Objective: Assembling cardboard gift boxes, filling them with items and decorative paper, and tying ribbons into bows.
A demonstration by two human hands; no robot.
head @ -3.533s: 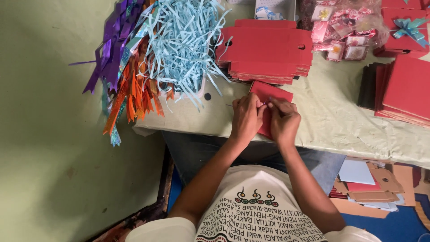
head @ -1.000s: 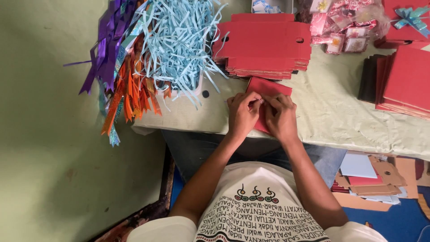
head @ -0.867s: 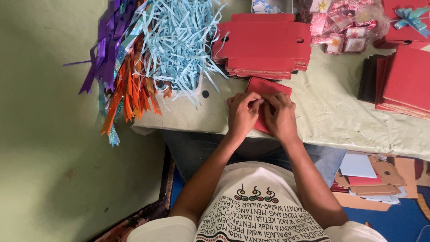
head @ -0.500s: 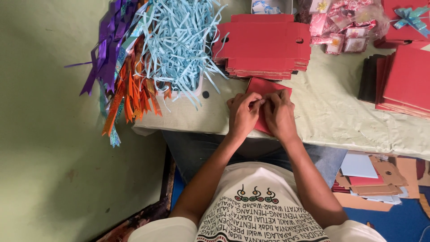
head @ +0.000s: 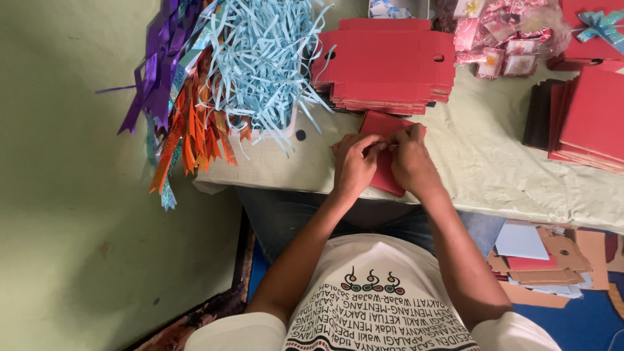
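Left hand [head: 354, 166], right hand [head: 411, 162] pinched together.

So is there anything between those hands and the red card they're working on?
No. The left hand and right hand already grip the red card directly at the table's near edge. The red stack and blue shreds lie farther back, clear of the hands.

Both hands, left hand [head: 354, 166] and right hand [head: 411, 160], pinch a red card piece [head: 380, 127] on the table [head: 481, 162].
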